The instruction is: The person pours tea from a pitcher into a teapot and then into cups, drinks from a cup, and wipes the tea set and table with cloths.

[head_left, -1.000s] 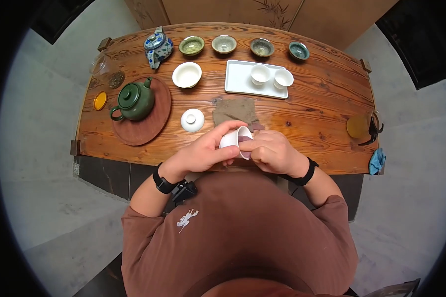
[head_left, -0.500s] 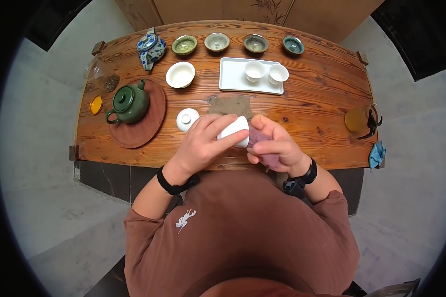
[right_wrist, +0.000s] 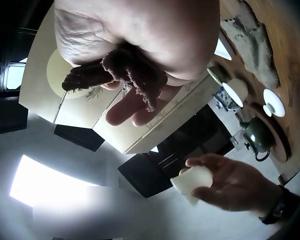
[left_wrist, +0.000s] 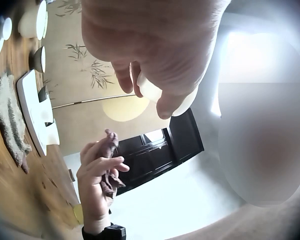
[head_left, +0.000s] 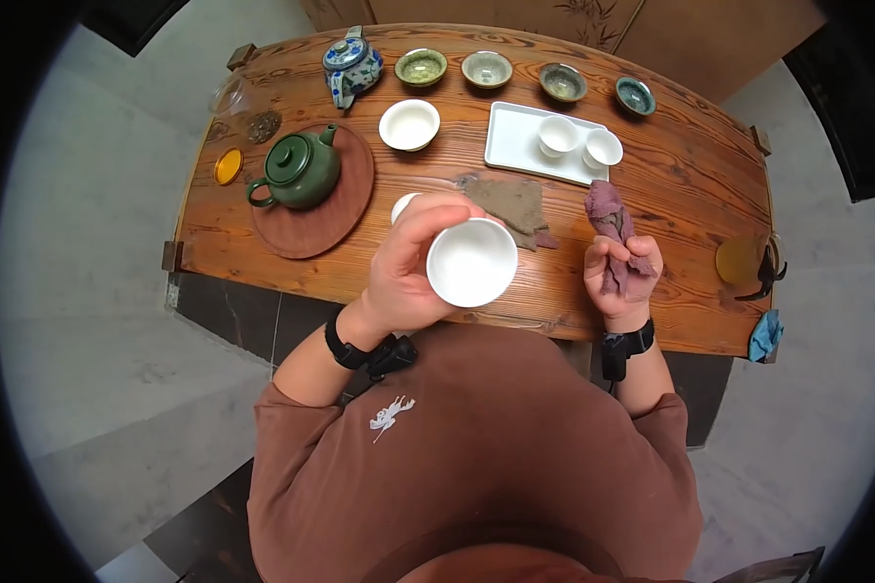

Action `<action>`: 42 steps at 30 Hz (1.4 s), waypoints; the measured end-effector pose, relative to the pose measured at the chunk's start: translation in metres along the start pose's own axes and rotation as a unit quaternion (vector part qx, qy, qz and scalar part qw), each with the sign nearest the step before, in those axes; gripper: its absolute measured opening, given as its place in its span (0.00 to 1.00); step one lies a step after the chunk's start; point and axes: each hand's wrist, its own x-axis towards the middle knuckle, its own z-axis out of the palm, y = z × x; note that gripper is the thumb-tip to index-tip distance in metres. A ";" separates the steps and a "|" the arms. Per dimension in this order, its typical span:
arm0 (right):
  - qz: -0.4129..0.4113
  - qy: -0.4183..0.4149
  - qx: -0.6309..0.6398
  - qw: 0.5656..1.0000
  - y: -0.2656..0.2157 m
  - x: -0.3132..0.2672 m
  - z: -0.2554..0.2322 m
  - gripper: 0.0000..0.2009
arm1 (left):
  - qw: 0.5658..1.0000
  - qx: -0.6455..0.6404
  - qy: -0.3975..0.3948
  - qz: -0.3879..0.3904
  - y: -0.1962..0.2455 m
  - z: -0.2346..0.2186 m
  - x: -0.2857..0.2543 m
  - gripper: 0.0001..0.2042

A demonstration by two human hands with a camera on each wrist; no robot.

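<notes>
Hands (head_left: 405, 262) (head_left: 628, 299) apart with cup (head_left: 472, 262), cloth (head_left: 605, 205)

The white cup (head_left: 472, 262) is smooth and round-rimmed, its plain white interior showing in the head view. It is gripped at its side by the left hand (head_left: 406, 260), off the table and tilted, with its mouth turned up toward the person's head. The purple cloth (head_left: 605, 201) is soft and dull in colour, crumpled into a narrow bunch, with rough, fuzzy edges. It is pinched in the right hand (head_left: 626, 282), one end sticking out past the fingertips, the rest folded against the palm, well apart from the left hand.
</notes>
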 end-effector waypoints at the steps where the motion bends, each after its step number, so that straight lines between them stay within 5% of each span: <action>1: 0.003 0.010 -0.007 1.000 -0.001 -0.001 -0.004 0.20 | 1.000 0.000 -0.001 -0.002 0.001 0.002 -0.001 0.43; 13: 0.021 -0.069 -0.031 0.997 -0.009 0.003 -0.035 0.28 | 0.995 0.025 -0.023 -0.097 0.004 0.009 0.006 0.43; 18: -0.026 -0.039 -0.048 0.998 -0.022 0.002 -0.062 0.31 | 0.952 -0.040 0.033 -0.303 -0.012 0.022 0.023 0.38; 20: -0.046 -0.040 -0.063 0.996 -0.021 0.002 -0.061 0.31 | 0.943 -0.018 0.029 -0.330 -0.030 0.023 0.033 0.36; 28: -0.065 -0.075 -0.100 0.990 -0.020 -0.001 -0.059 0.31 | 0.909 0.260 -0.040 -0.324 -0.124 0.015 0.072 0.31; 42: -0.072 -0.029 -0.103 0.992 -0.018 -0.002 -0.056 0.30 | 0.891 0.300 -0.067 -0.335 -0.180 0.017 0.094 0.33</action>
